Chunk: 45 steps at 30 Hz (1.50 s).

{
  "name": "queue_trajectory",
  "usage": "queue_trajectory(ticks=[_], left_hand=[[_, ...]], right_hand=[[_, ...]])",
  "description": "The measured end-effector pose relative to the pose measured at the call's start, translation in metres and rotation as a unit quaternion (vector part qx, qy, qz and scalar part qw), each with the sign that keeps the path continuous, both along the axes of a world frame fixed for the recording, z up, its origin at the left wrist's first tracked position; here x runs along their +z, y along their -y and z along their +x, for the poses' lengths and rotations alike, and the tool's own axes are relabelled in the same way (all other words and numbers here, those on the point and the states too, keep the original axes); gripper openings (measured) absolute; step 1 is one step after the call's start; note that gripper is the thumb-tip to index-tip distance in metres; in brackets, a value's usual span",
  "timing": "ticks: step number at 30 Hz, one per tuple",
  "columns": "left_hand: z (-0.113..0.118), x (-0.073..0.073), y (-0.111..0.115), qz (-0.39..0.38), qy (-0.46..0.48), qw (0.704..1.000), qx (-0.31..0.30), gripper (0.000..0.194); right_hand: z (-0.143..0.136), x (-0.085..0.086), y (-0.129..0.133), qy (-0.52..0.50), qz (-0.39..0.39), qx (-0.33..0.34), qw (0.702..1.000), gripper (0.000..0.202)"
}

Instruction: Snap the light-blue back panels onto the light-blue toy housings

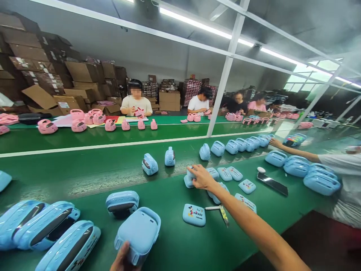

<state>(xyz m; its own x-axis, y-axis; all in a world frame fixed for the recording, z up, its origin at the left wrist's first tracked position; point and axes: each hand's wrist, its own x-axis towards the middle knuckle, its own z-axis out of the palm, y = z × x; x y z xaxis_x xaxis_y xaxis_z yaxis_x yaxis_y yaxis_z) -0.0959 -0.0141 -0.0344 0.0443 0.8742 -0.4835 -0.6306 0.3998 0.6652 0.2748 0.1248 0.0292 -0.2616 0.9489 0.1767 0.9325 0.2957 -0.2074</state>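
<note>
At the near edge, my left hand [122, 259] grips a light-blue plastic housing [140, 230] with a loop handle, its plain face up. My right hand [200, 177] stretches over the bench with its fingers on a small blue cover [191, 172] above other stacked covers; the thumb's grip is partly hidden. Nearer to me lies a blue Mickey-printed cover [194, 215], beside a white pen-like tool [212, 208] and a yellow-handled cutter [224, 216]. More printed covers [247, 186] lie around my right forearm. Just behind the held housing stands another blue housing [122, 203] with a dark panel.
Several blue housings [50, 226] stand at the left. A conveyor belt [93, 162] carries blue housings [149, 164] beyond my hands. A phone [272, 183] and white oval object [261, 169] lie right. A co-worker's arm [296, 152] reaches in; people opposite handle pink housings [47, 126].
</note>
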Motion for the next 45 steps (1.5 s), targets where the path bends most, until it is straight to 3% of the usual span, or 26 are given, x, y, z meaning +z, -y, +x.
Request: queue_trajectory(ticks=[2,4,5,8,10,14,17,20,23,25,29,31,33,34,36,38,40,41,42,45], left_hand=[[0.010,0.010,-0.006,0.016,-0.061,0.998,0.020,0.102],[0.023,0.026,-0.011,0.070,-0.118,0.991,0.007,0.104],[0.030,0.034,-0.013,0.100,-0.139,0.985,-0.007,0.105],[0.049,0.053,-0.015,0.138,-0.164,0.977,-0.018,0.112],[0.058,0.058,-0.014,0.135,-0.155,0.979,-0.002,0.113],[0.062,0.059,-0.009,0.119,-0.102,0.987,0.017,0.110],[0.056,0.060,-0.004,0.101,-0.079,0.992,-0.010,0.106],[0.050,0.061,0.000,0.079,-0.065,0.994,-0.023,0.099],[0.045,0.061,0.003,0.055,-0.031,0.997,-0.032,0.101],[0.042,0.060,0.005,0.043,-0.004,0.998,-0.036,0.102],[0.039,0.053,0.005,0.032,0.047,0.997,-0.052,0.100],[0.040,0.049,0.005,0.025,0.073,0.996,-0.052,0.097],[0.039,0.046,0.004,0.016,0.089,0.995,-0.049,0.094],[0.038,0.045,0.004,0.013,0.090,0.995,-0.051,0.093],[0.032,0.047,0.002,0.025,0.063,0.996,-0.061,0.091],[0.024,0.053,-0.002,0.070,-0.028,0.993,-0.095,0.094],[0.017,0.061,-0.008,0.151,-0.198,0.955,-0.162,0.101],[0.015,0.066,-0.012,0.200,-0.299,0.910,-0.205,0.104],[0.014,0.072,-0.017,0.253,-0.394,0.848,-0.249,0.105],[0.021,0.084,-0.034,0.395,-0.565,0.616,-0.381,0.098]], right_hand=[[-0.006,0.001,0.008,-0.048,0.020,-0.032,0.998,0.075],[-0.023,-0.002,0.024,-0.178,-0.001,-0.029,0.984,0.071],[-0.035,-0.004,0.035,-0.274,-0.033,-0.010,0.961,0.068],[-0.084,-0.008,0.077,-0.523,-0.155,0.060,0.836,0.061],[-0.116,-0.006,0.104,-0.555,-0.181,0.061,0.810,0.060],[-0.152,0.001,0.131,-0.509,-0.117,0.041,0.852,0.056],[-0.157,0.000,0.133,-0.455,-0.059,0.054,0.887,0.054],[-0.154,-0.006,0.133,-0.413,-0.040,0.113,0.903,0.073],[-0.150,-0.009,0.135,-0.394,-0.057,0.207,0.894,0.102],[-0.148,-0.009,0.135,-0.395,-0.064,0.235,0.886,0.105],[-0.147,-0.007,0.134,-0.433,-0.074,0.219,0.871,0.099],[-0.147,-0.008,0.135,-0.481,-0.086,0.196,0.850,0.097],[-0.148,-0.010,0.136,-0.576,-0.111,0.173,0.791,0.094],[-0.148,-0.012,0.136,-0.639,-0.126,0.162,0.742,0.093],[-0.147,-0.015,0.137,-0.766,-0.154,0.134,0.610,0.084],[-0.143,-0.017,0.138,-0.857,-0.170,0.096,0.477,0.073],[-0.136,-0.020,0.140,-0.903,-0.182,0.054,0.385,0.067],[-0.131,-0.022,0.141,-0.916,-0.186,0.036,0.354,0.066],[-0.126,-0.024,0.142,-0.923,-0.192,0.021,0.332,0.065],[-0.113,-0.031,0.147,-0.933,-0.212,-0.009,0.291,0.063]])
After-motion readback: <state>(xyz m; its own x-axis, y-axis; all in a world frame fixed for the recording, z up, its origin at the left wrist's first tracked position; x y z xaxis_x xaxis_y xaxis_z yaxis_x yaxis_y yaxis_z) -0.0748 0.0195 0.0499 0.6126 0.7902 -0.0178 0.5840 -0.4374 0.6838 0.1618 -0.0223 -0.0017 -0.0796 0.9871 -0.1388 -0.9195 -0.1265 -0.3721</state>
